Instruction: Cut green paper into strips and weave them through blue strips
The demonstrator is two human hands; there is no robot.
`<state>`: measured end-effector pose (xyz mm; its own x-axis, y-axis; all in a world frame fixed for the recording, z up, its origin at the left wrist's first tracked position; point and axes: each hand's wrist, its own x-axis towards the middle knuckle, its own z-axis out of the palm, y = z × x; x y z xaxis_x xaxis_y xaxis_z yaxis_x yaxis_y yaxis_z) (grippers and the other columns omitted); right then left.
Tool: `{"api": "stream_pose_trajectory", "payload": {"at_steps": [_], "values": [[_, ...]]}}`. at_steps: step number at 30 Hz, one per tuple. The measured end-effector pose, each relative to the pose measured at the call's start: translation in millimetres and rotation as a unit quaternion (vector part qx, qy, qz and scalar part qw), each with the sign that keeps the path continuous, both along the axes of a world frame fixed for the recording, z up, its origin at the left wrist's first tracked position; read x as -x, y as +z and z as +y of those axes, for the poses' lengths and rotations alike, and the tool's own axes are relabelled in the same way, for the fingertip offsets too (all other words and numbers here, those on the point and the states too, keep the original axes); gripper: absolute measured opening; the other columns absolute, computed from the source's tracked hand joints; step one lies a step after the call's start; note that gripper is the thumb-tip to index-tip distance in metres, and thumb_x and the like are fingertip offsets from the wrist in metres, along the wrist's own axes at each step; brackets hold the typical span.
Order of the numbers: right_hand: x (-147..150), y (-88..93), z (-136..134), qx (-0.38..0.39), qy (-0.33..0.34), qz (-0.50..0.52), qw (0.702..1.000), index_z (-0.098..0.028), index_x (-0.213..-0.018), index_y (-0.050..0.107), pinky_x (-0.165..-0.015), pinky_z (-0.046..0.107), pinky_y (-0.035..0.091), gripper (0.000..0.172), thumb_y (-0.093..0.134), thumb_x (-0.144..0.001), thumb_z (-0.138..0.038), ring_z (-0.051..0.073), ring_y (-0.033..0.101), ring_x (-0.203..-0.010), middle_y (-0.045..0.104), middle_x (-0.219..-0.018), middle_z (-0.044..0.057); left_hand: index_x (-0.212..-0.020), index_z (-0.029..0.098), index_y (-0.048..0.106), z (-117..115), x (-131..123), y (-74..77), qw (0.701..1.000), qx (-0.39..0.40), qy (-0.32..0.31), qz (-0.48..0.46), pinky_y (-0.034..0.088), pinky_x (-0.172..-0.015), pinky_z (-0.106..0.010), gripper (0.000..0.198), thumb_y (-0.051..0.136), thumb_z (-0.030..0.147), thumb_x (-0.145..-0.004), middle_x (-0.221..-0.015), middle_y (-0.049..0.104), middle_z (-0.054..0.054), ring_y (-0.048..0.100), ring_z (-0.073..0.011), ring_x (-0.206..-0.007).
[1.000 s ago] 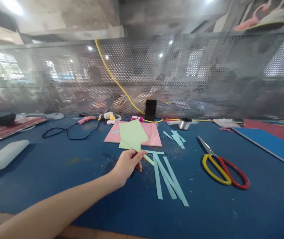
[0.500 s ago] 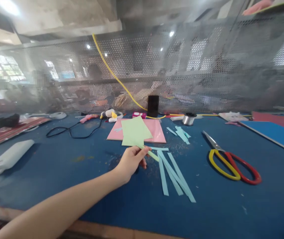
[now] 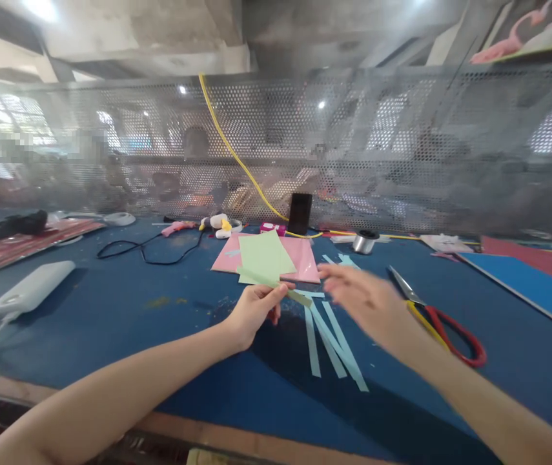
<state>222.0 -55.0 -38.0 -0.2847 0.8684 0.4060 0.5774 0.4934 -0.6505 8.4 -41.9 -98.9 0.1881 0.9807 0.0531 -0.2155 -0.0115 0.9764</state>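
Right hand (image 3: 365, 298) newly above blue tabletop (image 3: 86, 316), perforated screen (image 3: 377, 168) behind

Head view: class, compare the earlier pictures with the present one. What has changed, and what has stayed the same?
The right hand has come in from the right toward the light green strip, not touching it. The left hand still pinches that strip. The scissors and light blue strips lie as before.
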Motion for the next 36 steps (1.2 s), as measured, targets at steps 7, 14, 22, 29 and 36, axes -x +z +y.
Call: {"api": "stream_pose_trajectory", "payload": {"at_steps": [7, 14, 22, 29, 36], "values": [[19, -47.4, 7, 0.217, 0.094, 0.092, 0.967, -0.017, -0.076, 0.071, -0.052, 0.024, 0.05, 0.037, 0.062, -0.087, -0.051, 0.014, 0.062, -0.054, 0.069, -0.068, 0.003, -0.099, 0.013, 0.078, -4, -7, -4.5, 0.996, -0.052, -0.046, 0.05, 0.036, -0.045, -0.02, 0.045, 0.071, 0.053, -0.081, -0.048, 0.049, 0.004, 0.041, -0.0068, -0.044], [5, -44.5, 8, 0.235, 0.068, 0.094, 0.965, -0.016, -0.07, 0.069, -0.043, 0.021, 0.046, 0.039, 0.062, -0.087, -0.05, 0.012, 0.056, -0.048, 0.063, -0.061, 0.004, -0.085, 0.013, 0.079, 7, 2, 3.7, 0.997, -0.064, 0.031, 0.0, 0.048, -0.057, -0.024, 0.038, 0.082, 0.047, -0.069, -0.067, 0.068, -0.004, 0.057, -0.0124, -0.06], [-3, -42.6, 10, 0.241, 0.044, 0.125, 0.961, -0.015, -0.083, 0.074, -0.039, 0.021, 0.044, 0.028, 0.066, -0.083, -0.041, 0.012, 0.056, -0.048, 0.066, -0.066, 0.004, -0.076, 0.015, 0.077, 29, 19, 6.5, 0.993, -0.057, 0.084, -0.057, 0.048, -0.063, -0.02, 0.031, 0.087, 0.042, -0.064, -0.065, 0.067, 0.0, 0.058, -0.0087, -0.063], [8, -37.8, 0, 0.327, 0.076, 0.245, 0.909, -0.013, -0.08, 0.072, -0.036, 0.019, 0.041, 0.032, 0.075, -0.078, -0.045, 0.009, 0.051, -0.043, 0.061, -0.059, 0.001, -0.076, 0.013, 0.075, 4, 0, 7.4, 0.996, -0.051, 0.026, -0.063, 0.052, -0.065, -0.023, 0.032, 0.085, 0.043, -0.068, -0.069, 0.069, -0.003, 0.062, -0.0119, -0.066], [13, -34.7, -4, 0.5, 0.167, 0.325, 0.785, -0.012, -0.075, 0.069, -0.032, 0.013, 0.036, 0.028, 0.078, -0.078, -0.038, 0.004, 0.043, -0.038, 0.054, -0.052, -0.003, -0.1, 0.014, 0.075, -12, -5, 13.1, 0.994, -0.055, -0.064, -0.074, 0.052, -0.059, -0.025, 0.04, 0.083, 0.042, -0.072, -0.097, 0.075, -0.01, 0.064, -0.0131, -0.067]]}}
